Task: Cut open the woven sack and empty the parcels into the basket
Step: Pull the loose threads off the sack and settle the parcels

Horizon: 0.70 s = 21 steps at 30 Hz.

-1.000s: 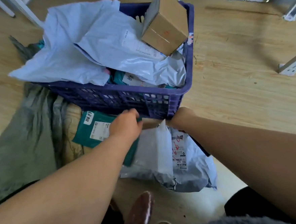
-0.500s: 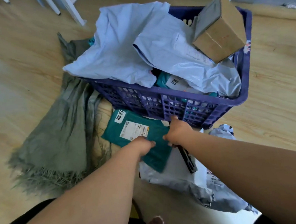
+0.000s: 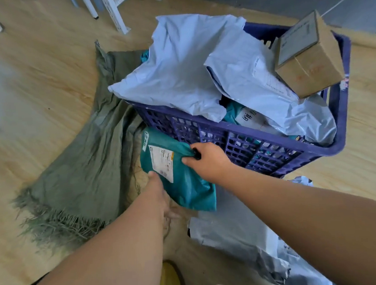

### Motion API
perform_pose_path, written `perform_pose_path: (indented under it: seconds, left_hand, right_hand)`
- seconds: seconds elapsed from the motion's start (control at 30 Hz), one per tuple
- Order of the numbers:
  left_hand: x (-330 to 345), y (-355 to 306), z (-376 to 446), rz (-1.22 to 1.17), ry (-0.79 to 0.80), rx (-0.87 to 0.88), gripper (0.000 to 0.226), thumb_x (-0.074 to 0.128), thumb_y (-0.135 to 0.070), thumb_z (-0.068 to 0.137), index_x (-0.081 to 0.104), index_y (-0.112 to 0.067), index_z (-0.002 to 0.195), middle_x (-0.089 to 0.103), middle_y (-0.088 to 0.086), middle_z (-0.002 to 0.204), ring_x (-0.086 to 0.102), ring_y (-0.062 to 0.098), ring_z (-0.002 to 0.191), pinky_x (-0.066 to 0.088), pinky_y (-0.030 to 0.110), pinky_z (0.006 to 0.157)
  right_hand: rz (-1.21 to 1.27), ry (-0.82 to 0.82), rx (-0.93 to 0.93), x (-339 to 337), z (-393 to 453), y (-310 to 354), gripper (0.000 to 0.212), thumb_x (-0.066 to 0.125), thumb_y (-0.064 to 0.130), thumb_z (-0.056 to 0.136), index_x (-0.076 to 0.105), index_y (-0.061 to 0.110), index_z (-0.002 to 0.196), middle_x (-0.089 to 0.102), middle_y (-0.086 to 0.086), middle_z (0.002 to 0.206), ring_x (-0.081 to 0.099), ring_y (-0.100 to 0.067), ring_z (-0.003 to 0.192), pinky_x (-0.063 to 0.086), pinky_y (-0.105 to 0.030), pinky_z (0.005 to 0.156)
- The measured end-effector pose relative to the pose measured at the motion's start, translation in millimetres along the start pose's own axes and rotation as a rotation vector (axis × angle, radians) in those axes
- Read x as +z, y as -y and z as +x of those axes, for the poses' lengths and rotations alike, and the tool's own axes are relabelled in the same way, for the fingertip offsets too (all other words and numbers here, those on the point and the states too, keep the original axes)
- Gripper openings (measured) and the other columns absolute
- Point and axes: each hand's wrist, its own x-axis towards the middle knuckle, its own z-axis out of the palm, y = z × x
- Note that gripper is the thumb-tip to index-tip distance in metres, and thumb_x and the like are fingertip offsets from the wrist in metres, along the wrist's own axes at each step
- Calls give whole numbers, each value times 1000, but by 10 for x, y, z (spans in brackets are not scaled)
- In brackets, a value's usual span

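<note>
Change since earlier view: both hands have shifted left onto the teal parcel [image 3: 180, 178], which now tilts up off the floor where it lay flat half a second ago; the view has also swung left.
Right hand: the right hand [image 3: 208, 161] pinches the parcel's upper right edge between thumb and curled fingers. A small dark object shows inside the same fist, probably the cutter, kept in hand so it need not be put down.
Left hand: the left hand [image 3: 158, 189] is tucked under the parcel's lower left edge, thumb against its face. The fingers are hidden beneath, so how far they close cannot be told; it seems to support the lift.
Teal parcel: a soft mailer with a white label, leaning against the basket's near wall, not yet inside.
Basket: the purple basket [image 3: 226, 137] stands just behind the hands, heaped with pale mailers and a cardboard box [image 3: 308, 58] perched on the far right corner.
Sack: the green woven sack [image 3: 80, 172] lies flat and slack to the left, frayed end nearest, apparently emptied.
Still outside: a grey mailer [image 3: 233, 228] lies on the wooden floor [image 3: 34, 86] beneath the right forearm.
Likely step: lifting the teal parcel over the rim.
</note>
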Motion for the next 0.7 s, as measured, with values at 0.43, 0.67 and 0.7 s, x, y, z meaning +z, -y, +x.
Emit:
perform_pose_path:
  seconds: [0.43,0.67,0.7]
  left_hand:
    - [500,-496,-982,-612,-524,1085,39,42,-27,101,45,-6,134,59,8,122,57,22,102,34,5,66]
    - [700,-1054,-1787,-382,-420,1663,42,44,-9,99,39,-1,140,54,10,134,55,17,116,32,-3,80]
    - [704,-1079,-1902,-394,-408,1731,42,43,-8,98,38,0,140,53,10,134,54,15,116,33,-2,81]
  right_hand:
    - [77,-429,-257,-719,-101,360,12,58,26,89,62,16,94,64,-1,78,58,-17,72,45,-31,62]
    - [414,-458,-215,-1014,-92,666,23,56,26,92,60,22,114,60,14,88,56,-11,89,43,-25,77]
    - [430,-444,-225,-1052,-77,728,22,56,26,92,60,20,113,62,10,92,57,-12,90,44,-26,80]
